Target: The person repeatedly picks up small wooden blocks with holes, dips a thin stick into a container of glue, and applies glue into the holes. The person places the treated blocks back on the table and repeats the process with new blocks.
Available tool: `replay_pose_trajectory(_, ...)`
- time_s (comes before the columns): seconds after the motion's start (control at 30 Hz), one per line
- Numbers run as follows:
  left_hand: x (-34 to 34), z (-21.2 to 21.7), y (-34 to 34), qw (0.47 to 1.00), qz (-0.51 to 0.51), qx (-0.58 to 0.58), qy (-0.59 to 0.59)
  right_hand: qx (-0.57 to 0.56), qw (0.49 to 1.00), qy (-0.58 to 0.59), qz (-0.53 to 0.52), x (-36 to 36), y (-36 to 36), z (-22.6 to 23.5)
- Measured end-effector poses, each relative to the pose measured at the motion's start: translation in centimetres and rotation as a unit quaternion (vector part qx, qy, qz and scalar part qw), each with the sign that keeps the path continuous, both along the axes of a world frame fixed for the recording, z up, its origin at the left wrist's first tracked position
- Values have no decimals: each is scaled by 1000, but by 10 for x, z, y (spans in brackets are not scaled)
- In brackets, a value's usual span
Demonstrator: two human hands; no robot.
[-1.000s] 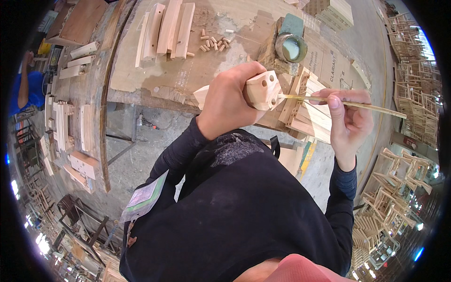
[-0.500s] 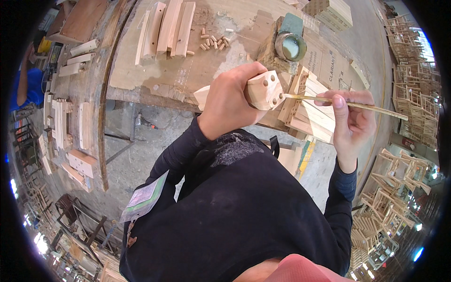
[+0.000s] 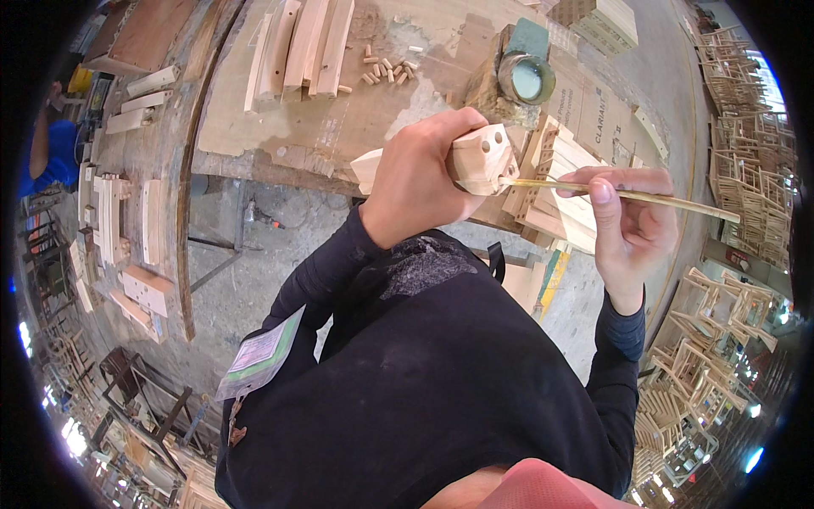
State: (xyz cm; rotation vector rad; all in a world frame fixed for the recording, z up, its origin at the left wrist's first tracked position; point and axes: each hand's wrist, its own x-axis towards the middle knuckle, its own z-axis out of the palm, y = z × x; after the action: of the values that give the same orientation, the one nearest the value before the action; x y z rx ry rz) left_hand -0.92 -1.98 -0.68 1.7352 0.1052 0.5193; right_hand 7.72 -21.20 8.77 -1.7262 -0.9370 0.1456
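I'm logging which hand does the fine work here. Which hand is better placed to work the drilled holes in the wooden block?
Probably the right hand: it pinches the thin yellow stick whose tip meets the pale drilled wooden block; the left hand is occupied gripping that block.

Dusty concrete floor [image 3: 254, 254], cluttered workbench [image 3: 398, 110], stacked wooden frames [image 3: 746, 195] at right.

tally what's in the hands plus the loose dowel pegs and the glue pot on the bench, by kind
Wooden block with drilled holes, in left hand: 1
Thin stick, in right hand: 1
Round pot: 1
Loose dowel pegs: about 10, too small for an exact count
Total: about 13
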Motion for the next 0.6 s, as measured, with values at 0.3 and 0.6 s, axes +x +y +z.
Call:
replay_pose_trajectory(0.3,-4,0,3,999,-30,32,27,8,1000,26,7,-2,4,2)
replay_pose_trajectory(0.6,-5,-2,3,999,-33,19,13,-36,999,14,21,-5,1,13)
